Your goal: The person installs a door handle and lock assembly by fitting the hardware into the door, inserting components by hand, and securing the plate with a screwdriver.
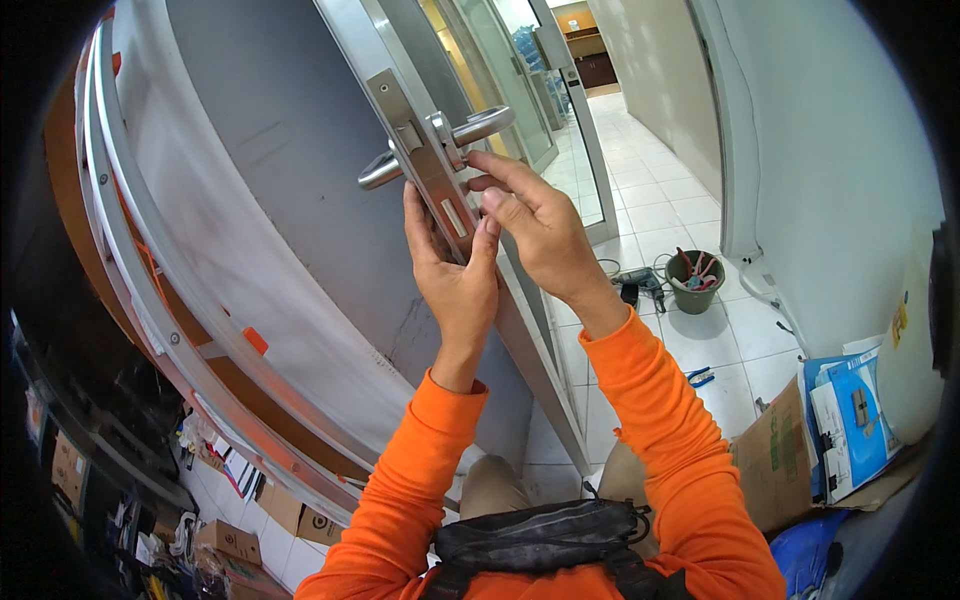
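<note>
A grey door with a metal frame (525, 350) stands edge-on before me. Its edge carries a steel mortise lock faceplate (428, 165) with a latch bolt. Lever handles stick out on both sides, the right lever handle (484, 125) above my right fingers and the left lever handle (379, 171) above my left fingertips. My left hand (455, 290) wraps the door's edge just below the faceplate's middle, fingers on the left side and thumb on the right. With fingers stretched and apart, my right hand (545, 235) touches the lock cylinder area below the right handle.
On the tiled floor to the right are a dark green bucket (694, 295) of tools, a power drill (640, 283) and blue-handled pliers (700, 377). A cardboard box (775, 455) with blue folders leans by the right wall. Curved metal-framed panels (180, 340) stand at left, near several boxes.
</note>
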